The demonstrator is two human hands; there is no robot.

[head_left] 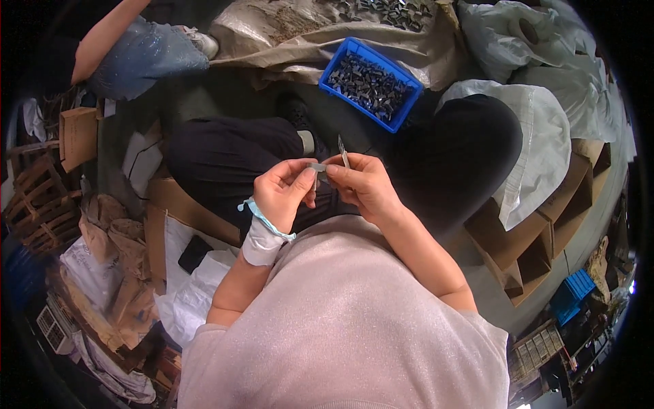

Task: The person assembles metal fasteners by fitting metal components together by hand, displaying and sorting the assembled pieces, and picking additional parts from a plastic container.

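Note:
Between my two hands, in front of my lap, a small flat grey metal piece (317, 166) is held at fingertip height. My left hand (278, 189) is closed, pinching its left end between thumb and index finger. My right hand (366, 185) is closed too, its thumb and finger at the piece's right end. A slim tool with a pointed dark tip, perhaps a small knife (343, 151), stands up from my right fingers; its lower part is hidden in the hand. White wrapping (261, 243) and a light-blue band circle my left wrist.
Beyond my knees a blue bin (371, 85) holds many small dark metal pieces. More pieces (392, 12) lie on tan sacking behind it. Cardboard boxes (524, 249) and white sacks (538, 129) stand at right. A carton (178, 211) and a dark phone-like object (195, 253) are left. Another person's arm (105, 41) shows upper left.

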